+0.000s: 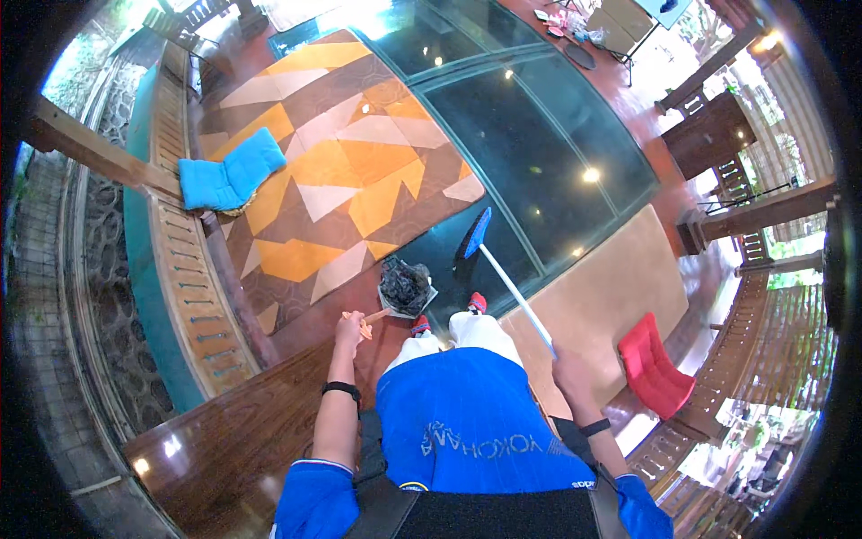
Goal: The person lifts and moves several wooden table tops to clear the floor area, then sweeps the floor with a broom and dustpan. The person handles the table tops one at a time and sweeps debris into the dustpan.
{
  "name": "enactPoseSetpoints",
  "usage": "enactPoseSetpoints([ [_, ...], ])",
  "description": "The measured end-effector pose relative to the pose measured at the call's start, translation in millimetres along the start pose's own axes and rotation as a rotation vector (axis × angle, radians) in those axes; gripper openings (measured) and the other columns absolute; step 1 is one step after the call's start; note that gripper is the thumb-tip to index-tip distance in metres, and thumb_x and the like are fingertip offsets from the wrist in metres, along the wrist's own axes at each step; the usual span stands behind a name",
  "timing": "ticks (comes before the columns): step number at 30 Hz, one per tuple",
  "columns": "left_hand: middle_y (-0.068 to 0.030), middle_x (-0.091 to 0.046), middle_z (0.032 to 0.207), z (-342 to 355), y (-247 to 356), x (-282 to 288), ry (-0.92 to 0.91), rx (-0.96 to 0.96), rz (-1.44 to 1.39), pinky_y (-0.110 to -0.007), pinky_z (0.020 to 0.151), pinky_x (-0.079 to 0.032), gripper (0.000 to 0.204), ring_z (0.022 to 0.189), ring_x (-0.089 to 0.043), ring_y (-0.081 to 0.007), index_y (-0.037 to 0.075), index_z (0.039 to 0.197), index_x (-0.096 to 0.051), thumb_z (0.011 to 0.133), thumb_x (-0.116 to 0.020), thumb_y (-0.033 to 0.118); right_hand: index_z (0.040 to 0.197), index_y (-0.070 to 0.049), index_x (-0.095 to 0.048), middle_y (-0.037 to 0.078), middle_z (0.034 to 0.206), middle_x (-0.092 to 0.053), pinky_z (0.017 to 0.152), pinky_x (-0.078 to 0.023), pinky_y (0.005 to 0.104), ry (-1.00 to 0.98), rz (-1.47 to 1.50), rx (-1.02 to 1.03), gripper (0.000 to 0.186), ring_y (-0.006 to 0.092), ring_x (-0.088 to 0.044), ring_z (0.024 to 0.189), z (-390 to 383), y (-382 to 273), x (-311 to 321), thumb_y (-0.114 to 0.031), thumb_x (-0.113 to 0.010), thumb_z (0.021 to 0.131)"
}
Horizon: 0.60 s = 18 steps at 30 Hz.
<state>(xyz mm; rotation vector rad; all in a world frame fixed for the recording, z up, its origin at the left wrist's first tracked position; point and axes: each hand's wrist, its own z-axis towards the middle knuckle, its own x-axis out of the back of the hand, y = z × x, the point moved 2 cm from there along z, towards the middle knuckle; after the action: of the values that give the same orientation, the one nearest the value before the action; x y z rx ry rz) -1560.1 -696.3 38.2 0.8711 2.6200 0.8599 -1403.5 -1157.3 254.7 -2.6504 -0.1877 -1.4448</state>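
In my left hand [348,334] is the orange handle of a dustpan, my fingers closed round it. Its pale pan [422,312] is low by my feet and carries a crumpled black plastic bag [404,286]. On the other side, my right hand [573,372] is wrapped round the upper end of a broom's white stick [518,298]. The broom's blue head [479,231] is angled over the dark glossy floor [449,235], ahead of my red shoes and right of the pan. Whether its bristles touch the floor I cannot tell.
An orange, brown and pink patterned rug [314,153] spreads ahead on the left. A blue cushion [232,171] is by the wooden railing bench [193,287], a red cushion [654,364] to the right. Dark wooden boards [224,449] are at lower left, a tan mat [620,287] at right.
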Motion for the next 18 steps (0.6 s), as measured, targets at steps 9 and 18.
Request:
enactPoseSetpoints([
  [9,-0.0081,-0.057,0.077,2.9,10.7,-32.2,-0.057,-0.042,0.199,-0.034,0.058,-0.054,0.022,0.065,-0.062,-0.0206,0.0,0.085,-0.06,0.084,-0.055,0.022,0.118,-0.011,-0.061,0.023,0.093,-0.066,0.074,-0.05,0.0502,-0.074,0.024,0.119,0.033,0.0393,-0.065,0.085,0.9,-5.8,-18.3,-0.016,-0.049,0.088],
  [18,-0.0109,-0.058,0.087,19.8,9.0,-33.2,-0.071,-0.003,0.18,-0.034,0.061,-0.055,0.032,0.068,-0.061,-0.0219,-0.001,0.099,-0.059,0.088,-0.048,0.027,0.119,-0.013,-0.06,0.022,0.093,-0.066,0.076,-0.051,0.0499,-0.058,0.0,0.048,0.037,0.0391,-0.064,0.087,0.4,13.3,-36.9,-0.014,-0.049,0.085],
])
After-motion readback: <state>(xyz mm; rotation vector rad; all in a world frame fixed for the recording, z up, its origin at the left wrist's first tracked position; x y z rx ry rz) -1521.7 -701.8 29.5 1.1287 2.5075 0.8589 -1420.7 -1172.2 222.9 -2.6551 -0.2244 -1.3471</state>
